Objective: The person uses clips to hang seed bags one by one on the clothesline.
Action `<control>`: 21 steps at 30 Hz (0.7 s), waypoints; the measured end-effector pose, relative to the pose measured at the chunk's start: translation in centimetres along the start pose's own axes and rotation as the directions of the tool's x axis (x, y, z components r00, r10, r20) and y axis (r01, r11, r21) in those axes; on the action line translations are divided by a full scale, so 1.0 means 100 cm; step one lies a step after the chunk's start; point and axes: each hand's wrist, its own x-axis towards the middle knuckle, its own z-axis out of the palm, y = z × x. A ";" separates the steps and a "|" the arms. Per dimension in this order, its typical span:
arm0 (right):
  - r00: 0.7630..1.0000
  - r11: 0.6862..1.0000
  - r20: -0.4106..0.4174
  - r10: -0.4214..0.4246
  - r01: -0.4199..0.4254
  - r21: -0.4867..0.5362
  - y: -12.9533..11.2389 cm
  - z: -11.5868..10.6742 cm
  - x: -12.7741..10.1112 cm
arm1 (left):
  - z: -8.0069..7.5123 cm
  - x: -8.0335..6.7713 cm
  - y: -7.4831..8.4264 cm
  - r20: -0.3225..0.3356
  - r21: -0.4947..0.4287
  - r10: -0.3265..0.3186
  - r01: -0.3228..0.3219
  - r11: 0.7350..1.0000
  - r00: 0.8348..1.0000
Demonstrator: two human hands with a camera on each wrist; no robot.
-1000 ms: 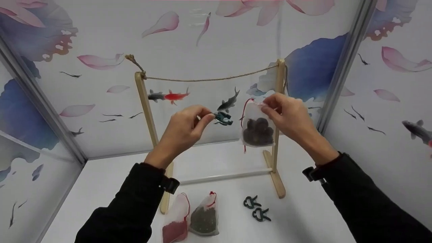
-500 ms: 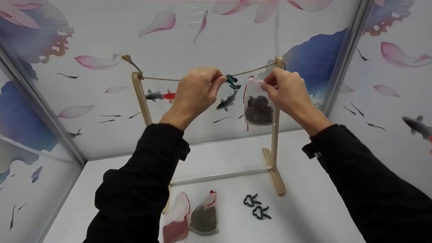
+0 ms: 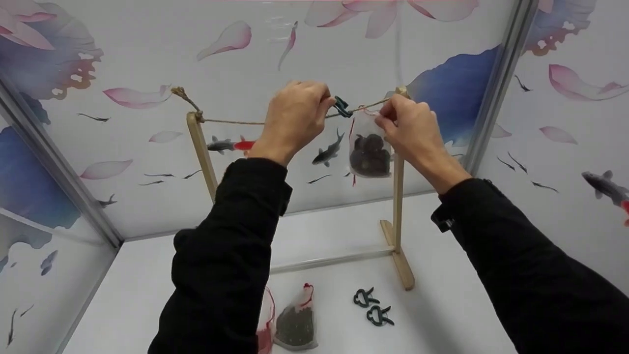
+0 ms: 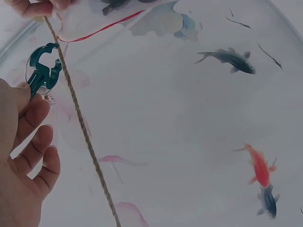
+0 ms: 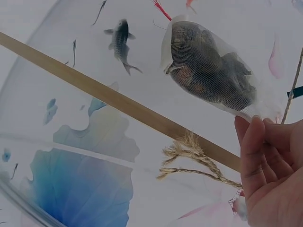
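Mesh bag (image 3: 369, 152) pinched by right hand (image 3: 410, 130), clip (image 3: 341, 106) by left hand (image 3: 295, 118), above white table (image 3: 442, 314).

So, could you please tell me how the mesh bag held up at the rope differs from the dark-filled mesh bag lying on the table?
The held mesh bag hangs upright at the rope, pinched at its top by the right hand; the table bag lies untouched on the white surface. The held mesh bag holds large dark lumps, the table bag a finer dark filling. Both are white mesh with red drawstrings.
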 end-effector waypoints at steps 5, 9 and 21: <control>1.000 1.000 0.004 -0.013 0.013 0.018 0.002 -0.002 0.002 | 0.009 0.002 0.000 -0.001 -0.018 -0.012 0.012 1.000 1.000; 1.000 0.999 0.003 -0.031 0.030 0.037 0.002 -0.003 0.003 | 0.013 0.003 0.000 0.016 -0.046 -0.020 0.021 0.999 1.000; 0.993 0.992 -0.049 -0.110 0.113 0.058 0.003 0.004 -0.001 | 0.019 0.002 0.005 0.020 -0.052 -0.035 0.036 0.998 0.999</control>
